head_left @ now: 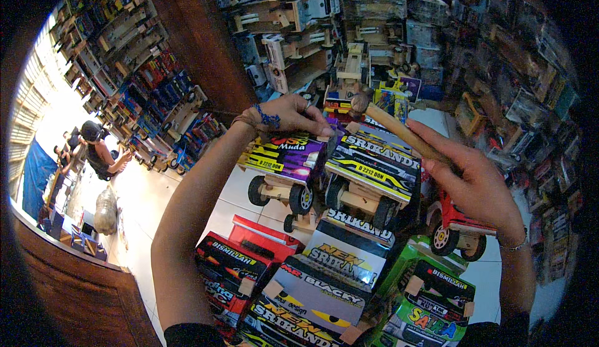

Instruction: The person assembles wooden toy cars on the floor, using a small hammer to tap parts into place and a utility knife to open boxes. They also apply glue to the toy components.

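My right hand is closed around the wooden handle of a hammer. The hammer's round, dark head is raised above the toy trucks, close to my left fingertips. My left hand has its thumb and fingers pinched together at the top edge of a purple and yellow toy truck; whatever is between them is too small to make out. Touching that one on its right stands a grey, black and yellow toy truck. Both have black wheels on pale wooden axles. A red toy truck is partly hidden beneath my right hand.
Nearer me are a red and black truck, a grey truck and a green truck. Stacked toy trucks fill the walls. At far left, people sit on the tiled floor near a filled plastic sack.
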Motion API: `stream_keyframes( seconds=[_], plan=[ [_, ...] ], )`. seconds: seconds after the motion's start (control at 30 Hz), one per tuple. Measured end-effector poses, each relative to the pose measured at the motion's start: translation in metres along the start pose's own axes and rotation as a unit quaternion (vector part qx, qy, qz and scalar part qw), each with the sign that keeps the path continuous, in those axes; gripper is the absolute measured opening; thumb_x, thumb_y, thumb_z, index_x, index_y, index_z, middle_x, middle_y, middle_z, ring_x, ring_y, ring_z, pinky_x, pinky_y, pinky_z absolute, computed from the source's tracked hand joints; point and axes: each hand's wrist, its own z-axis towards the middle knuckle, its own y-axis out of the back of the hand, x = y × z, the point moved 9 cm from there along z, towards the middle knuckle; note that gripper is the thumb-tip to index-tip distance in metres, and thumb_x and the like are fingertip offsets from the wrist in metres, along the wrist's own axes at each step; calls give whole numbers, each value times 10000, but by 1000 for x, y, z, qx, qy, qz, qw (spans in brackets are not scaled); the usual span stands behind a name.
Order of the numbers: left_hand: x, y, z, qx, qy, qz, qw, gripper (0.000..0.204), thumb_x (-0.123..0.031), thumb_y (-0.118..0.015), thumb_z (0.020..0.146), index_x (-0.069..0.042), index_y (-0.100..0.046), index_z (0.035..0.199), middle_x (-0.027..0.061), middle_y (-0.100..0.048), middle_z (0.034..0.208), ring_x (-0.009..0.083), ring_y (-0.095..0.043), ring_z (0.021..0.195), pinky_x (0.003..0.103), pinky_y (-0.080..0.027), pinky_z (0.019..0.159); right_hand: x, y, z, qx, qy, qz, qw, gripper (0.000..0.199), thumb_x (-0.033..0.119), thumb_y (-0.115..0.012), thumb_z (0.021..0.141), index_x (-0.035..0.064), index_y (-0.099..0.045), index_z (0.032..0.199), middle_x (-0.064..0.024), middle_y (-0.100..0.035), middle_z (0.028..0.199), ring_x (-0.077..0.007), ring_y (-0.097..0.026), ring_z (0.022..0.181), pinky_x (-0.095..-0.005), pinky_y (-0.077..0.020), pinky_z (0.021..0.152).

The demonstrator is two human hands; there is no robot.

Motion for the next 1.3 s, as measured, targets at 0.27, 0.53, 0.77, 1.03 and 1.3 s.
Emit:
stream_keyframes(
  seconds=[0.27,0.53,0.77,1.03,1.3],
  plan=[
    [-6,2,-5,-10,-28,30,999,265,-262,-799,898,-66,-784,1075,9,-762,997,82,-660,954,242,-510,910,15,-19,17,19,18,-29,999,522,81,-531,1011,121,-461,1527,-172,-623,1394,-232,-599,1262,-351,-435,1073],
    [-2,1,-7,-47,11,-2,999,251,-238,-793,903,-46,-784,1065,34,-771,1009,94,-684,939,233,-522,894,18,-23,25,30,27,-24,999,511,78,-516,1015,116,-463,1522,-182,-621,1395,-276,-611,1270,-365,-447,1069],
    [5,4,0,-32,-14,-37,999,296,-229,-815,882,-21,-761,1086,39,-764,1001,103,-688,928,251,-535,891,18,-27,34,28,61,-40,997,511,101,-515,1022,132,-455,1528,-189,-623,1387,-292,-622,1250,-375,-451,1067],
    [21,11,9,-43,-25,-41,998,313,-286,-839,858,-44,-789,1051,12,-766,933,62,-664,832,207,-521,776,15,-30,41,37,55,-56,996,516,120,-528,1021,166,-458,1530,-176,-636,1370,-291,-658,1181,-379,-479,1024],
    [34,23,20,-87,4,68,994,151,-49,-803,858,-29,-669,790,68,-739,909,152,-701,907,283,-580,826,29,-40,45,35,92,-66,993,515,140,-539,1010,202,-479,1517,-178,-707,1217,-301,-720,934,-405,-534,863]
  ],
)
